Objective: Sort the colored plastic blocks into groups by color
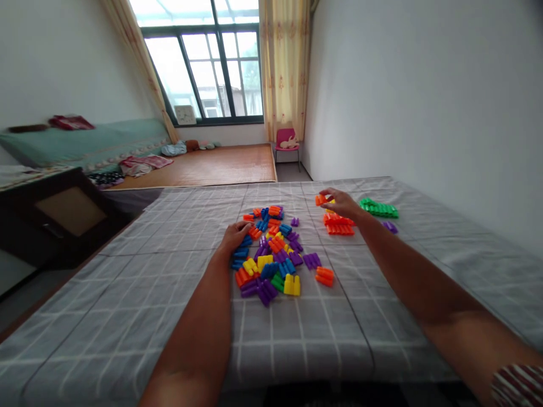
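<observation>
A loose pile of purple, blue, orange, yellow and green plastic blocks (265,259) lies mid-table. At the pile's left edge rests my left hand (236,234), fingers bent together beside orange and blue blocks; whether it grips one is hidden. My right hand (341,204) pinches an orange block (320,200) between thumb and fingers. Just below that hand sit joined orange blocks (339,229) in rows, with a bit of yellow behind. Farther right are a joined green row (379,209) and a purple block (389,227). A separate orange block (324,276) lies to the pile's right.
A grey checked cloth (169,294) covers the table. Beyond it stand a low wooden bed (224,161) with cloths, a pink chair (285,137) and a window. A dark cabinet (55,220) is at the left, and a white wall runs along the right.
</observation>
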`<state>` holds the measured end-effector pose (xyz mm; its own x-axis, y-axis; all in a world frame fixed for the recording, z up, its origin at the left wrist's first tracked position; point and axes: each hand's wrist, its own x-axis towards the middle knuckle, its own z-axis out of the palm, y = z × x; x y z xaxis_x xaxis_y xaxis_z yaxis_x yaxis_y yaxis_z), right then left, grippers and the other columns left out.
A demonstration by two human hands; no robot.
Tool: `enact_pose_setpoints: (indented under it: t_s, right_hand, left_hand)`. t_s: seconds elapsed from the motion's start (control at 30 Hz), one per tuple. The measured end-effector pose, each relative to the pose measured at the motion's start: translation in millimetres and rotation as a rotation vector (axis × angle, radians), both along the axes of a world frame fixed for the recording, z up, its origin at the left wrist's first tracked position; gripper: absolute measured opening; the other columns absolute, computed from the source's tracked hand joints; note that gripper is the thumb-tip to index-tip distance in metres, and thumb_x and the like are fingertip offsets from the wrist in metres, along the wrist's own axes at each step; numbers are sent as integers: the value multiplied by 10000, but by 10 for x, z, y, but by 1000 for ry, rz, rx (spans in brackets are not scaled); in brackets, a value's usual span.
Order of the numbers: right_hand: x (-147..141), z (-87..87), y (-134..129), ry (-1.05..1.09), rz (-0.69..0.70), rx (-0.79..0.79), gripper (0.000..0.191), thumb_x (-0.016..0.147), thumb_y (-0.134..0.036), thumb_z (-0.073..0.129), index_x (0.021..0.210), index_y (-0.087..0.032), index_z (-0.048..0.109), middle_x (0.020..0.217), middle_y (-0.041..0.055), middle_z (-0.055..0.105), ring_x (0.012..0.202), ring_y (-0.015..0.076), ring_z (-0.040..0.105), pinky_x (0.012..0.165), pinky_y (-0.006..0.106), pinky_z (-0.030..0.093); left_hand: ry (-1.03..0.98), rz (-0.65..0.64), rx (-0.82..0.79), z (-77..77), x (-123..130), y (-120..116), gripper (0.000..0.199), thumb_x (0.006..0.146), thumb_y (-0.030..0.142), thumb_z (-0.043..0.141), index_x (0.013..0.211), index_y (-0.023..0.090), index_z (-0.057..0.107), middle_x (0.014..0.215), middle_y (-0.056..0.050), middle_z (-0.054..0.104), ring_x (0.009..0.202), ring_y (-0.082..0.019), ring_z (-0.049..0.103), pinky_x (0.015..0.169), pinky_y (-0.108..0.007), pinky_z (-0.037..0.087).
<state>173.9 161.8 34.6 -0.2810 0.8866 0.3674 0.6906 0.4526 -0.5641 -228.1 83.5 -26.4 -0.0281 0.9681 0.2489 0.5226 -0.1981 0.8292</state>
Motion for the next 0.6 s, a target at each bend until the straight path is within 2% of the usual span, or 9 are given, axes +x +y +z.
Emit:
enact_pose_setpoints:
  t_s: [0.1, 0.2, 0.37, 0.6]
  right_hand:
    - [645, -34, -103, 69, -129, -87, 437, 722, -224, 707, 1149, -163, 642, 1147, 108, 678, 882, 205, 661, 779, 351, 561]
    - [1025, -167, -158, 82, -135, -204, 433, 686, -195, 715, 1114, -156, 670, 1137, 112, 684, 885, 210, 662, 825, 370, 552]
    - [1090, -403, -172, 114, -65, -326, 494, 664, -172, 703, 1157, -142, 679, 1193, 128, 670, 954, 227, 660, 870, 352, 534]
    - [1076, -567, -146, 112, -73, -325, 538, 667, -239, 727, 1195, -153, 670, 1208, 120, 669, 945, 234, 660, 875, 362, 535]
  left_hand:
    - [25, 10, 4, -19, -31, 35, 419, 735, 524, 600, 923, 192, 774, 952, -35, 766, 939, -246, 672, 857, -313, 491]
    - [52, 15, 4, -50, -64, 63, 437, 745, 542, 587, 952, 206, 775, 976, -38, 763, 957, -250, 671, 870, -319, 485]
    - [78, 6, -13, -15, -71, 21, 475, 751, 555, 578, 1000, 200, 770, 989, -42, 763, 963, -254, 668, 877, -319, 480]
    - [73, -3, -23, -15, -81, 21, 475, 759, 562, 578, 997, 198, 768, 1000, -45, 760, 976, -254, 666, 869, -312, 477]
